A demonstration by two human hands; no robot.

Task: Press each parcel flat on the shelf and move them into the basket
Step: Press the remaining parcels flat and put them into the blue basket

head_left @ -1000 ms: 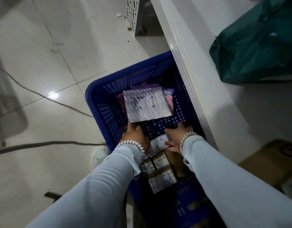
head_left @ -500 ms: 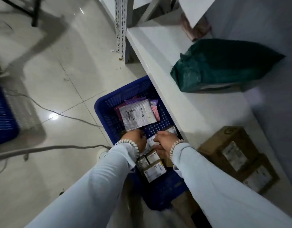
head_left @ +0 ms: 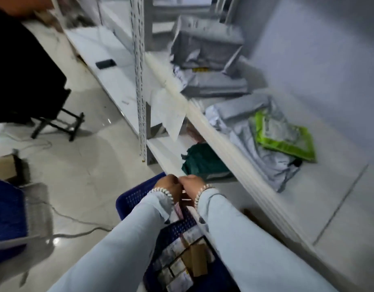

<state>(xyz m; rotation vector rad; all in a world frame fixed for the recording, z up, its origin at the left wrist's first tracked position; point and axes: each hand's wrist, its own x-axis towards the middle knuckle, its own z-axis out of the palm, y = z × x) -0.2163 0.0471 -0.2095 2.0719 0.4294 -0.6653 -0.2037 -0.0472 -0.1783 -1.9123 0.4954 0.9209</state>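
My left hand (head_left: 168, 185) and my right hand (head_left: 192, 184) are side by side, knuckles up and fingers curled under, above the far rim of the blue basket (head_left: 131, 197). Nothing shows in either hand. Several small labelled parcels (head_left: 182, 264) lie in the basket between my sleeves. On the white shelf (head_left: 224, 150) to the right lie crumpled grey parcels (head_left: 255, 148) and a bright green parcel (head_left: 285, 138). More grey parcels (head_left: 207, 51) are stacked farther along. A dark green parcel (head_left: 203, 163) sits on the lower shelf beneath.
A perforated shelf upright (head_left: 139, 81) stands ahead of the basket. A second blue basket (head_left: 6, 218) is at the left, with a cable (head_left: 76, 232) across the glossy floor. A black stand (head_left: 55, 123) is at the far left. A dark phone (head_left: 105, 63) lies on the low shelf.
Both hands have come up out of the basket and drawn together with fingers curled. My view has swung upward, bringing the upper shelf and its grey and green parcels into sight.
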